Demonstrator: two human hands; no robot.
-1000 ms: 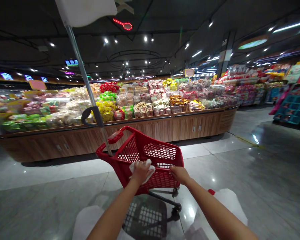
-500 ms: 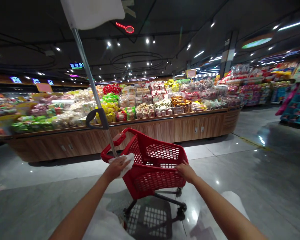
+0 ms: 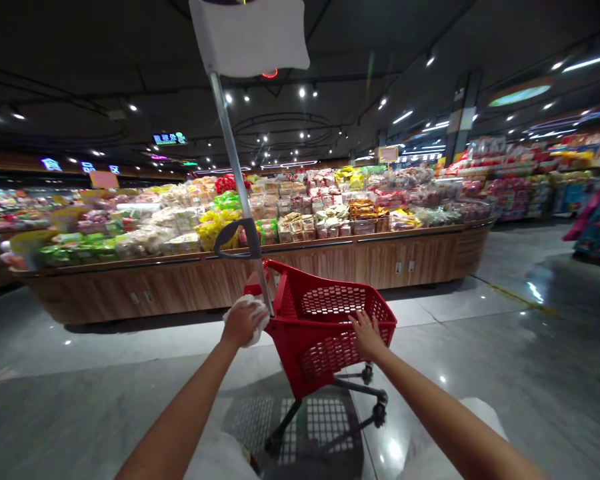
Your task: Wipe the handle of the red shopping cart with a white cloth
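A small red shopping cart (image 3: 325, 353) with lattice sides stands in front of me. My left hand (image 3: 243, 321) presses a crumpled white cloth (image 3: 258, 328) against the handle end of the cart, and the cloth hides part of that handle. Fingers spread, my right hand (image 3: 367, 335) rests at the near rim of the basket. From the handle end rises a metal pole (image 3: 230, 147) with a grey loop grip (image 3: 237, 240) and a white sign panel (image 3: 253, 40) on top.
Behind the cart runs a long wood-panelled display counter (image 3: 325, 260) heaped with packaged snacks. At the right stand a pillar (image 3: 463, 120) and more stocked shelves (image 3: 515, 193). Glossy grey floor (image 3: 480, 347) surrounds the cart.
The cart and its pole have shifted right in view. My left hand, with the cloth, now sits further round the handle end. The right hand's fingers have opened on the rim.
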